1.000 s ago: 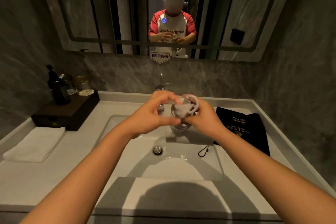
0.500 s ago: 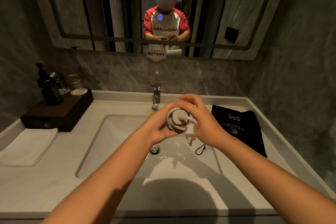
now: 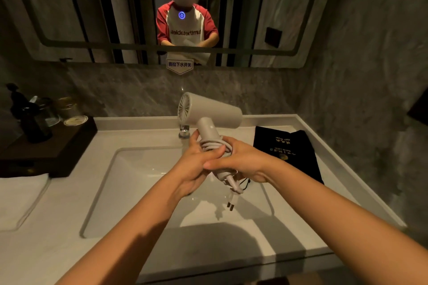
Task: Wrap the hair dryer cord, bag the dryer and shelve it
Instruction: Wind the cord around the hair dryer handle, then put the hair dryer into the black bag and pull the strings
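A white hair dryer (image 3: 213, 111) is held upright above the sink, barrel on top and air intake facing left. Its white cord (image 3: 216, 146) is coiled around the handle. My left hand (image 3: 196, 166) grips the handle and coil from the left. My right hand (image 3: 240, 162) is closed over the coil from the right. The plug (image 3: 234, 194) hangs loose below both hands, prongs pointing down. A black drawstring bag (image 3: 289, 152) with gold print lies flat on the counter to the right of the sink.
The white basin (image 3: 139, 176) fills the middle of the counter, with a chrome faucet (image 3: 184, 132) behind the hands. A dark wooden tray (image 3: 53, 146) with bottles and jars stands at the back left. A folded white towel (image 3: 20, 199) lies at the left. A mirror hangs above.
The dryer has been turned upright, so its barrel now stands above my hands. The plug has dropped lower and hangs free below the coil. Both hands stay on the wrapped handle.
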